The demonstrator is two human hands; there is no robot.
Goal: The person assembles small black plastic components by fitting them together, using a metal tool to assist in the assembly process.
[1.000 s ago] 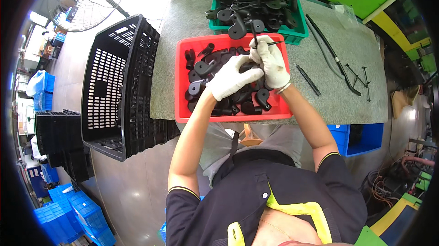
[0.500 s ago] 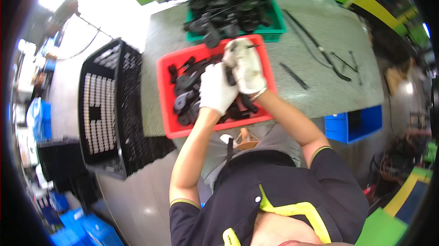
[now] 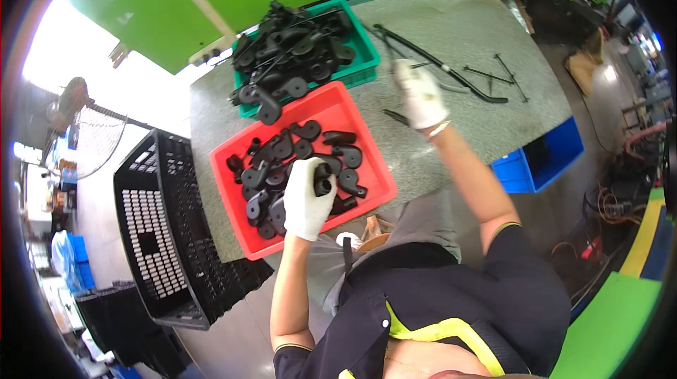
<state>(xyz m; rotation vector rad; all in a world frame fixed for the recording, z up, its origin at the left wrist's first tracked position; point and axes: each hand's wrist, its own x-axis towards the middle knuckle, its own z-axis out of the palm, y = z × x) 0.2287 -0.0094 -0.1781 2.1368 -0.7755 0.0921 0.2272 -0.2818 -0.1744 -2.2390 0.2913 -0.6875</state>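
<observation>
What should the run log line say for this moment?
left hand: holds black part over red bin | right hand: over table by black rods

Both gloves are plain white: left hand (image 3: pixel 305 199), right hand (image 3: pixel 420 95). The parts (image 3: pixel 302 148) are all matte black, sitting in a bright red bin (image 3: pixel 356 136) and a green bin (image 3: pixel 367 62). Speckled grey tabletop (image 3: pixel 486 118), black lattice-patterned crate (image 3: pixel 151 234), blue bin (image 3: pixel 546 160) below.

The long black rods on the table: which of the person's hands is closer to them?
Right. The right hand hovers just beside the long black rods; the left hand is over the red tray, holding a black part.
</observation>
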